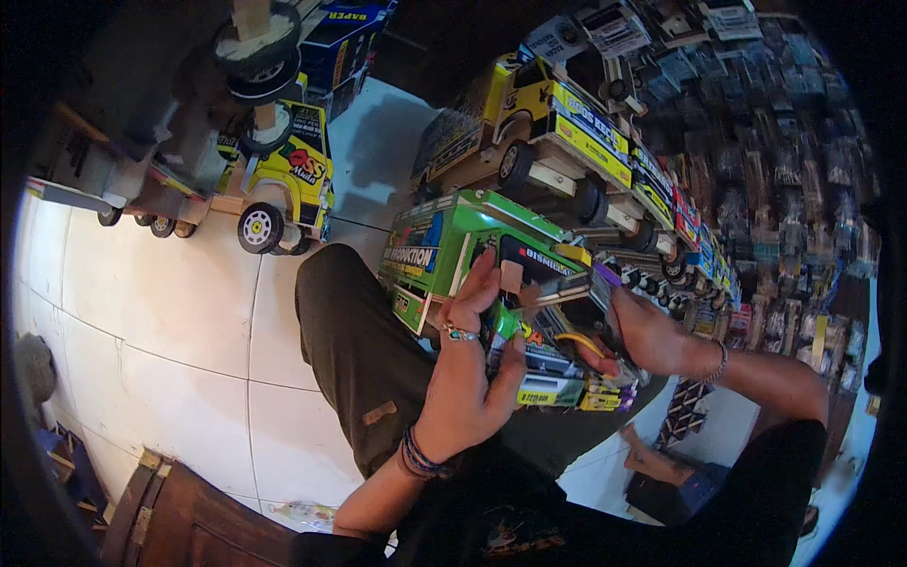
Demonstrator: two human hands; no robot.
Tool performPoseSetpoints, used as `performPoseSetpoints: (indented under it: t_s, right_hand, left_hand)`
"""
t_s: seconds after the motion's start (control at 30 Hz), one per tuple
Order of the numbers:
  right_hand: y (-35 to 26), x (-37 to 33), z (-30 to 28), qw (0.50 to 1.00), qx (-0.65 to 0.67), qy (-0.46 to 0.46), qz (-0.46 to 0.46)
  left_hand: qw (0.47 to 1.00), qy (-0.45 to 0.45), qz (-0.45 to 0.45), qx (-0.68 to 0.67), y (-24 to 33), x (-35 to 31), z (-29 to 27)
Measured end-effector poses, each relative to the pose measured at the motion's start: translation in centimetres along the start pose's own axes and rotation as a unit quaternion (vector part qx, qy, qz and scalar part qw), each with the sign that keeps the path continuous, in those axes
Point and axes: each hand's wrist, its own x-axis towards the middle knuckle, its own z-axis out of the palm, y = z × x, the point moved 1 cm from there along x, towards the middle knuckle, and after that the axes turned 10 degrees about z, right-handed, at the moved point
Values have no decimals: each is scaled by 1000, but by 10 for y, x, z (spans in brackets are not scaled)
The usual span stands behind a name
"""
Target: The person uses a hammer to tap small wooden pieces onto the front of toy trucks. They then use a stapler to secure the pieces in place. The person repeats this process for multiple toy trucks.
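Observation:
A green toy truck with printed stickers rests tilted across my lap. My left hand braces against its cab end, the fingers and thumb spread around it to steady it. A small tan piece shows beside the left fingertips; what it is stays unclear. My right hand is closed around a metal hand tool with a curved yellow handle. The tool's long grey part reaches over the truck toward the left hand. Its exact kind is hard to make out.
Yellow toy trucks stand on the white tile floor at left. A long row of toy trucks runs along the right. A brown wooden piece of furniture is at lower left. Another person's foot shows at lower right.

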Motion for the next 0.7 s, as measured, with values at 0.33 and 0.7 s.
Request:
performPoseSetpoints:
  t_s: [0.33,0.7]
  right_hand:
    - [5,-46,-22,876,476,-16,-70]
    - [-36,-56,-14,846,409,196,-281]
  left_hand:
    - [1000,-2,-7,-12,10,12,0]
    - [991,-126,-34,-7,102,80,21]
